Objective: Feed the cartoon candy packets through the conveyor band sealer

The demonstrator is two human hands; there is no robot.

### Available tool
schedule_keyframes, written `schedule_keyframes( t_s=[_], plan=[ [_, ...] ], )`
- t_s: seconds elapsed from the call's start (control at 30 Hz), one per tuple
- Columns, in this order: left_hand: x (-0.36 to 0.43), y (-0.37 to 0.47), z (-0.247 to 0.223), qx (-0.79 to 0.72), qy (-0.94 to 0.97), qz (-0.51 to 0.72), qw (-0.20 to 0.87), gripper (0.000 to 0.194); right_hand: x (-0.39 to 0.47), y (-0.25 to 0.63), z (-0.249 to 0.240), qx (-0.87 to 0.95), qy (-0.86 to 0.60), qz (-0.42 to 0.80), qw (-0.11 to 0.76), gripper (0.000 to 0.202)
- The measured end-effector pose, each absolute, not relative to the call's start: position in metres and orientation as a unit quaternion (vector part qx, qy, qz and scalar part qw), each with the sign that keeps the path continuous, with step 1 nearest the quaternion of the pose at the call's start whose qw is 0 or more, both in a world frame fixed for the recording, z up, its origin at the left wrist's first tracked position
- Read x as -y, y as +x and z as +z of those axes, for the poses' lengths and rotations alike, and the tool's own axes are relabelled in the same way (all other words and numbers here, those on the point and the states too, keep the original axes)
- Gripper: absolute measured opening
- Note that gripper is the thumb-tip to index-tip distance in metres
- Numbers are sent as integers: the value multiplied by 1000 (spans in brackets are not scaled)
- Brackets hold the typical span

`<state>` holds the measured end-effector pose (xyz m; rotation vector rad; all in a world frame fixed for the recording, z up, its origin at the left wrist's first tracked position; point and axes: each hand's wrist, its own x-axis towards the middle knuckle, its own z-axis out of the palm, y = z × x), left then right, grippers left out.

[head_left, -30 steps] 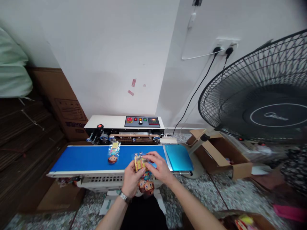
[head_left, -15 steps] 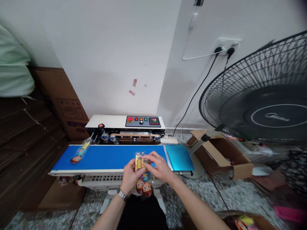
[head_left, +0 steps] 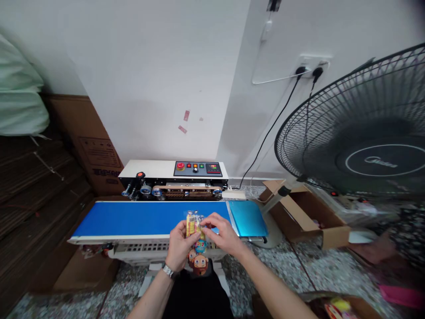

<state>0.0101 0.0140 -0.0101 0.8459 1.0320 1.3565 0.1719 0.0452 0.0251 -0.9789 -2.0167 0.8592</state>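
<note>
Just in front of my body, over the near edge of the blue conveyor belt [head_left: 139, 218], I hold a couple of clear plastic packets [head_left: 200, 246] printed with a cartoon monkey face. Their yellow top ends with barcodes point up at the belt, and the round faces hang below. My left hand [head_left: 179, 246] is closed, thumb across the packets; its wrist wears a metal watch [head_left: 168, 270]. My right hand [head_left: 223, 233] pinches the upper right part of a packet between thumb and fingers. Behind the belt is a band sealing machine [head_left: 149, 169] with rollers and a control panel [head_left: 198, 168].
A turquoise end plate [head_left: 249, 218] continues the belt on the right. A large black fan [head_left: 365, 146] stands at right, beside an open cardboard box [head_left: 328, 235]. Flattened cardboard [head_left: 40, 186] is stacked at left. Another box with packets [head_left: 341, 306] is at bottom right.
The packet that lay on the belt's left end is gone from it. The packets in my hands have turned slightly, and my right fingers have shifted a little on the top end.
</note>
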Motion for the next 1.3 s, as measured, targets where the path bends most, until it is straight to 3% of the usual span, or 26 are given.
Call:
schedule_keyframes(
  t_s=[0.07, 0.17, 0.33, 0.5, 0.67, 0.83, 1.07, 1.2, 1.3],
  plan=[
    [-15, 10, -8, -438, 356, 588, 579, 34, -44, 170, 18, 760, -384, 364, 377, 20],
    [-16, 13, -7, -433, 349, 595, 580, 36, -39, 163, -1, 660, -419, 442, 441, 43],
    [-17, 18, -12, -433, 349, 602, 573, 34, -28, 149, -26, 588, -442, 507, 449, 24],
    [-16, 18, -19, -433, 369, 587, 576, 33, -31, 158, -6, 636, -444, 432, 460, 35],
    [-16, 17, -18, -437, 376, 576, 580, 31, -39, 165, 10, 771, -406, 295, 392, 28],
    [-15, 16, -17, -448, 370, 576, 575, 31, -37, 161, 3, 794, -396, 254, 385, 23],
    [-10, 14, -14, -439, 355, 577, 590, 33, -37, 165, 7, 722, -432, 353, 409, 35],
    [-11, 16, -10, -438, 342, 592, 584, 33, -37, 165, 2, 708, -426, 387, 409, 19],
    [-12, 18, -8, -434, 337, 602, 579, 32, -31, 158, -10, 613, -428, 479, 461, 38]
  ],
)
